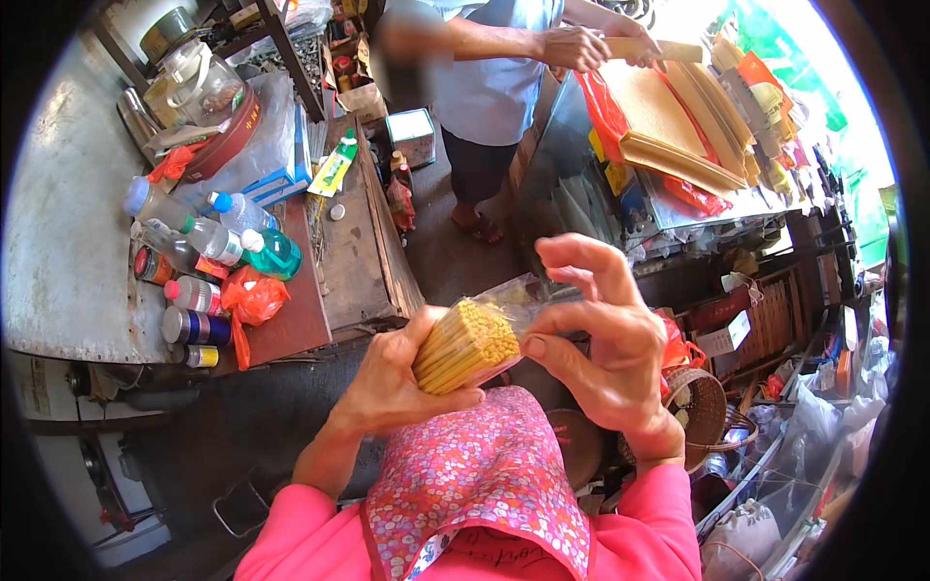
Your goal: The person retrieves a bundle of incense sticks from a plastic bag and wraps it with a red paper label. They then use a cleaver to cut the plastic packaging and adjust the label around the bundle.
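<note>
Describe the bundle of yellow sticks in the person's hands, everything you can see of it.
The bundle of yellow sticks is a tight pack of thin, pale yellow rods, their round ends facing the camera. A clear plastic wrapper sheathes it and hangs loose and crinkled at the far end. It lies tilted, held above a pink flowered cloth. The left hand grips it from below, thumb across its lower side; the right hand pinches the wrapper.
</note>
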`<state>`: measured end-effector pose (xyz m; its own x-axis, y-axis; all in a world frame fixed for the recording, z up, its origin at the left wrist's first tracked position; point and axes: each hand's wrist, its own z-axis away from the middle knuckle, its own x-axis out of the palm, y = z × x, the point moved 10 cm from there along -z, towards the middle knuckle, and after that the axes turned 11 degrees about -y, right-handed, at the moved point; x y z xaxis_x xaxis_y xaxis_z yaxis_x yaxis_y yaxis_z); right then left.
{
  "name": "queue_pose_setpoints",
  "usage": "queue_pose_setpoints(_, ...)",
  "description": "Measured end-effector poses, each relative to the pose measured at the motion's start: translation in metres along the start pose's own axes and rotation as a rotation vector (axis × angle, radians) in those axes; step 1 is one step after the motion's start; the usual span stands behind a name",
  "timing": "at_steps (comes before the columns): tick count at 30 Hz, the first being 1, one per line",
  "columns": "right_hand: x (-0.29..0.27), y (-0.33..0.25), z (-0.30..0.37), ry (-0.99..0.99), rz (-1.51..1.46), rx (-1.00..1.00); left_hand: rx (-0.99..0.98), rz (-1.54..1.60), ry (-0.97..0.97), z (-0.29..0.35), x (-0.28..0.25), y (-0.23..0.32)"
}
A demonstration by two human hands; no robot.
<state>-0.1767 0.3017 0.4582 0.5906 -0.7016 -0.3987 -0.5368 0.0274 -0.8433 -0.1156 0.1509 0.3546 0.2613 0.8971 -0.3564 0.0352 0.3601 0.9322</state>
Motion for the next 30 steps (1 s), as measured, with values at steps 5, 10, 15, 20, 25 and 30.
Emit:
queue_pose_setpoints(5, -0.011, 0.028, 0.009, 0.052, -0.077, 0.117, 0.017, 0.015, -0.115, -0.012, 0.003, 0.008)
queue_pose_setpoints(10, 0.009, 0.081, 0.013, 0.063, -0.502, 0.194, -0.140, 0.703, -0.372, -0.008, 0.025, -0.026)
queue_pose_setpoints(15, 0.102, 0.150, 0.046, 0.047, -1.047, 0.468, -0.494, 1.334, -0.455, 0.006, 0.064, -0.061)
queue_pose_setpoints(20, 0.158, 0.186, 0.064, 0.091, -1.393, 0.601, -0.628, 1.452, -0.403, 0.017, 0.088, -0.107)
queue_pose_setpoints(25, 0.184, 0.230, 0.099, 0.279, -1.605, 0.727, -0.643, 1.577, -0.393, 0.037, 0.102, -0.120)
queue_pose_setpoints(30, 0.204, 0.250, 0.118, 0.394, -1.712, 0.684, -0.811, 1.322, -0.370, 0.049, 0.113, -0.139)
